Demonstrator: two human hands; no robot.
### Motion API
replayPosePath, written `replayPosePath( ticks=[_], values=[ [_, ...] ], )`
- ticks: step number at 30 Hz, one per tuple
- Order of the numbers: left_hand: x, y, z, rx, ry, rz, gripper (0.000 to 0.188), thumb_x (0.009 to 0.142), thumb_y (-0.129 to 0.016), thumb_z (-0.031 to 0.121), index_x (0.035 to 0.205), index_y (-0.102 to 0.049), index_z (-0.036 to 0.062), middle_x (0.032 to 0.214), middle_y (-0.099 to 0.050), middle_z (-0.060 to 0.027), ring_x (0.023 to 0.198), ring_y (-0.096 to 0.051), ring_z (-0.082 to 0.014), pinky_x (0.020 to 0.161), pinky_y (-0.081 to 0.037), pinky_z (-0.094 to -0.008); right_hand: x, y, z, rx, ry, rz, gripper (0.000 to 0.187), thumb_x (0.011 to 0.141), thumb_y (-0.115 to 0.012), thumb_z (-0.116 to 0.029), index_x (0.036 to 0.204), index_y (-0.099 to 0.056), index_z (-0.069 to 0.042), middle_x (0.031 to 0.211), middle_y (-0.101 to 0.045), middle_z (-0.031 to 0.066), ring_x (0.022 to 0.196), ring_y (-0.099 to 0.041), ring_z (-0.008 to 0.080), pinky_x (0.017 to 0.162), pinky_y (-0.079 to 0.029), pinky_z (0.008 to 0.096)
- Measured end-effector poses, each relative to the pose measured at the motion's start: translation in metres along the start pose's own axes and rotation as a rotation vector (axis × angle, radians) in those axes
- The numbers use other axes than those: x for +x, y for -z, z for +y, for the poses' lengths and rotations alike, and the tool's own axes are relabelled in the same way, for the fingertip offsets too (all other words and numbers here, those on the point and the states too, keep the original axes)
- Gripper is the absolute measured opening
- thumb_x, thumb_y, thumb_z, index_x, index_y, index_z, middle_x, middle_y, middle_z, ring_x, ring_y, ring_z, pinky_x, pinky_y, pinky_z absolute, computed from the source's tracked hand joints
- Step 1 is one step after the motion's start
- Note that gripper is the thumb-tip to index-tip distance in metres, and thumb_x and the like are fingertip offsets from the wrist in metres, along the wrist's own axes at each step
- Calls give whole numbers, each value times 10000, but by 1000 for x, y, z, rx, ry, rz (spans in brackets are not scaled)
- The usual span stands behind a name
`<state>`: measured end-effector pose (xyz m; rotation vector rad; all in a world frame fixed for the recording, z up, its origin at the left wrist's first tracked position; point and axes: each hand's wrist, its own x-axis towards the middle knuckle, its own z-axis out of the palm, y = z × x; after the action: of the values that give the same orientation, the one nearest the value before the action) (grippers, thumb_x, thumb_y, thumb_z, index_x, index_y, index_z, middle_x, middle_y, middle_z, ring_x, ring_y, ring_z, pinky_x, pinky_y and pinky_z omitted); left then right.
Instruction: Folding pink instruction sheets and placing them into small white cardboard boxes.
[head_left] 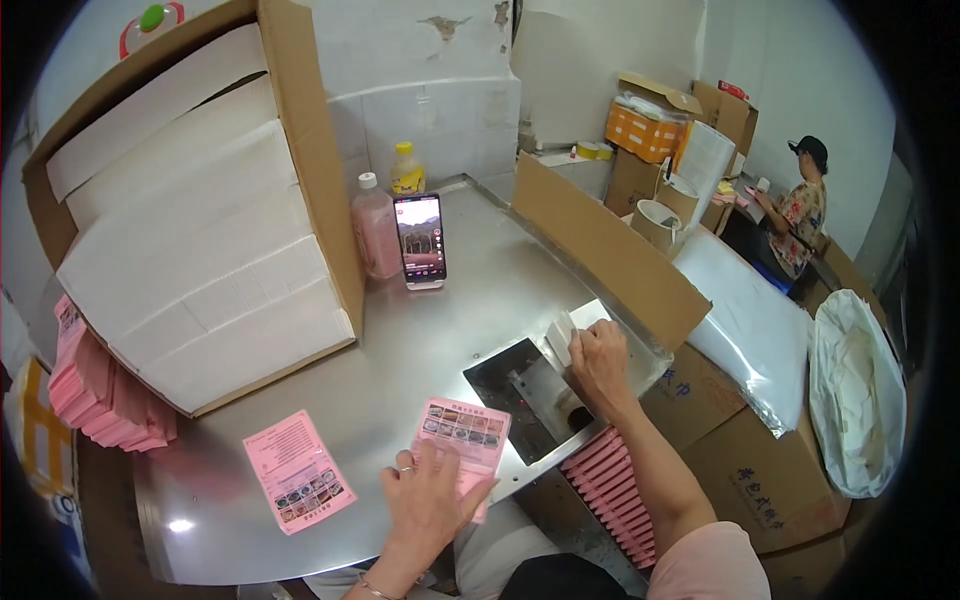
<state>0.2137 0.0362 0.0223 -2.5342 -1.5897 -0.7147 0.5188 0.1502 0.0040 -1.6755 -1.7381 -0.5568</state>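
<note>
My left hand [425,500], with a ring on one finger, grips a pink printed packet [466,425] near the table's front edge. Its fingers lie over the packet's face, and the thumb is at the right side. My right hand [600,362] is closed on a small stack of white folded paper [562,338], beyond the dark rectangular opening [505,385] in the metal table. A metal part [545,400] sits inside that opening. Left of my left hand, a second pink printed packet [299,470] lies flat and apart from it.
A large carton [310,150] filled with white paper stacks stands at left, beside piled pink packets [105,390]. A lit phone [420,240] and two bottles [376,225] stand behind. A cardboard strip [610,260] edges the right; pink packets [615,490] sit below. Another person [800,215] works far right.
</note>
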Motion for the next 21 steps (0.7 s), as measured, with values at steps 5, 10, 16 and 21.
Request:
replayPosePath(
  ticks=[5, 10, 16, 21],
  values=[
    [-6, -24, -4, -63, -70, 14, 512, 758, -756, 407, 1077, -628, 28, 1052, -565, -167, 888, -516, -339, 730, -427, -429, 0, 19, -1, 37, 37, 58, 273, 791, -632, -49, 1061, -655, -14, 941, -593, 158, 933, -570, 332, 794, -451, 438],
    [-13, -13, -17, -306, -145, -28, 640, 713, -765, 330, 1247, -579, 29, 996, -540, -185, 865, -513, -345, 736, -443, -435, -50, 38, -93, 472, 525, 19, 409, 797, -589, -50, 1204, -605, -14, 1186, -616, 219, 1097, -593, 423, 975, -430, 583],
    [-5, -6, -6, -267, -117, -26, 866, 691, -775, 313, 1455, -427, 100, 921, -510, -180, 810, -520, -351, 749, -444, -430, -84, 20, -130, 295, 630, -266, 338, 844, -575, -174, 1145, -641, -33, 1050, -598, 187, 929, -597, 347, 1060, -252, 726],
    [-4, -11, 4, -256, 44, -80, 722, 777, -696, 183, 1448, -436, 115, 966, -559, -171, 857, -564, -339, 722, -449, -467, -63, -37, -118, 278, 393, -310, 259, 862, -576, -198, 1039, -639, -20, 919, -650, 184, 897, -635, 373, 1035, -289, 710]
  ],
)
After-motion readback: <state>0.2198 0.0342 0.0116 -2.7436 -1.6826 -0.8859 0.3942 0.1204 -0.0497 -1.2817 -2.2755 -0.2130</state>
